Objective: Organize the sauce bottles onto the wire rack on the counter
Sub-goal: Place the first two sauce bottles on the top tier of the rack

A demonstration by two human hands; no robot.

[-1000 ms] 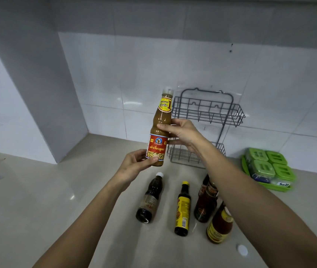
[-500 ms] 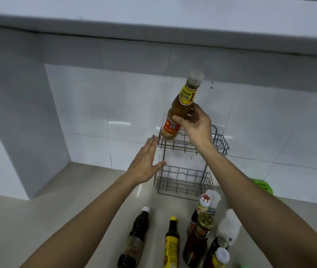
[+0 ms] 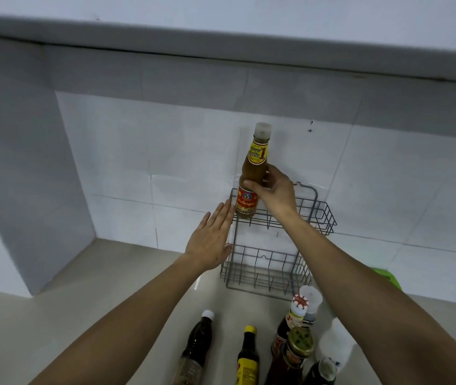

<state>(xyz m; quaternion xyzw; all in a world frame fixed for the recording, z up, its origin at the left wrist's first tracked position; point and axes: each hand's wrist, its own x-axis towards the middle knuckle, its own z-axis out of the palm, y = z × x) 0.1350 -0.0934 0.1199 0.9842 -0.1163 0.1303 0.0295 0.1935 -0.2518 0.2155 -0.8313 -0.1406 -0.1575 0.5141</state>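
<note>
One bottle [image 3: 251, 179] was gripped by the right hand [image 3: 274, 190] and set upright at the left end of the rack [image 3: 318, 215] top tier, probably not quite seated. The left hand [image 3: 213, 240], fingers straight, was laid against the rack's side. Several bottles [image 3: 249, 354] were left on the counter [image 3: 110, 287]; both tiers were otherwise bare
</note>
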